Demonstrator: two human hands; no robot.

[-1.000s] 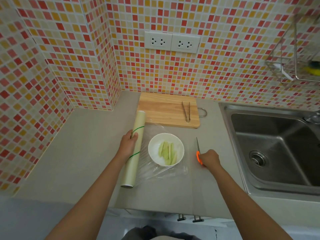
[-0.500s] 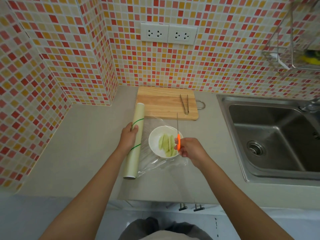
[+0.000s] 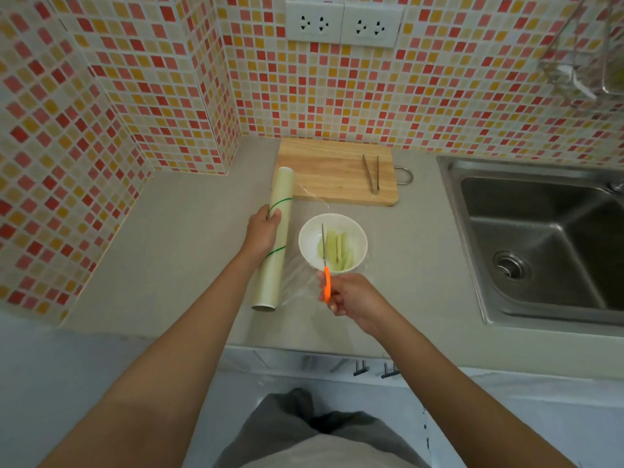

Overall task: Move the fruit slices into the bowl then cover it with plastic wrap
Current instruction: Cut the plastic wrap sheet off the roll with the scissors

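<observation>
A white bowl on the grey counter holds several pale green fruit slices. A sheet of clear plastic wrap lies drawn over the bowl from the roll at its left. My left hand grips the middle of the roll. My right hand holds orange-handled scissors at the bowl's near side, blades pointing away from me over the bowl's left part.
A wooden cutting board with metal tongs lies behind the bowl against the tiled wall. A steel sink fills the right. A wire rack hangs upper right. The counter's front edge runs below my hands.
My right hand picked the scissors up from the counter right of the bowl and brought them left, over the bowl's near-left side. My left hand stayed on the roll.
</observation>
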